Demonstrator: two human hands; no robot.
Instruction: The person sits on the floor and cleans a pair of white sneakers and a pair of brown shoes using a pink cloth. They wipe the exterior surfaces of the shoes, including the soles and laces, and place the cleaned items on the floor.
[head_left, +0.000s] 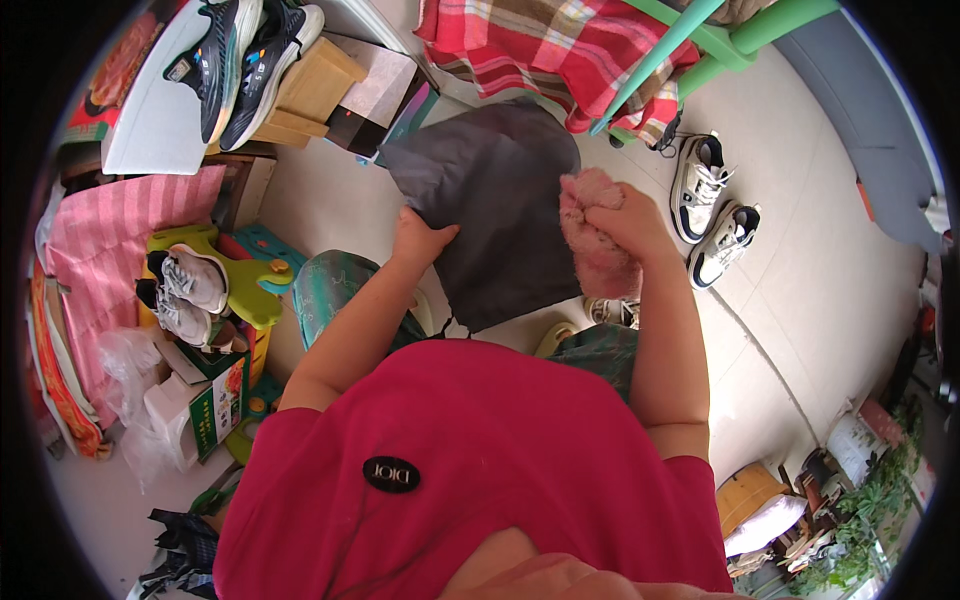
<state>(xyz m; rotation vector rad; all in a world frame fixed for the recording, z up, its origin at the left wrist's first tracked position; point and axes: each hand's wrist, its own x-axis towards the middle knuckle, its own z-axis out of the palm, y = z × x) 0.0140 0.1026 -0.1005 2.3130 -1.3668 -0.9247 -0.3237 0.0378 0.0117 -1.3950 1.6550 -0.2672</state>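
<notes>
A dark grey fabric bag or cloth (510, 225) hangs spread out in front of my knees. My left hand (424, 238) pinches its left edge, with the thumb lying over the front. My right hand (634, 221) is closed around a fuzzy pink cloth (596, 247) at the dark fabric's right edge. Whether the right fingers also hold the dark fabric cannot be seen. Below the dark fabric, parts of my slippers (556, 339) show, and a shoe (611, 311) is partly hidden near my right knee.
White-and-black sneakers (716, 210) stand on the tiled floor to the right. Black running shoes (251, 71) rest on boxes at upper left. Grey sneakers (187, 292) sit on a green plastic stool (251, 289). A green frame (720, 45) with a red plaid cloth (540, 45) stands ahead.
</notes>
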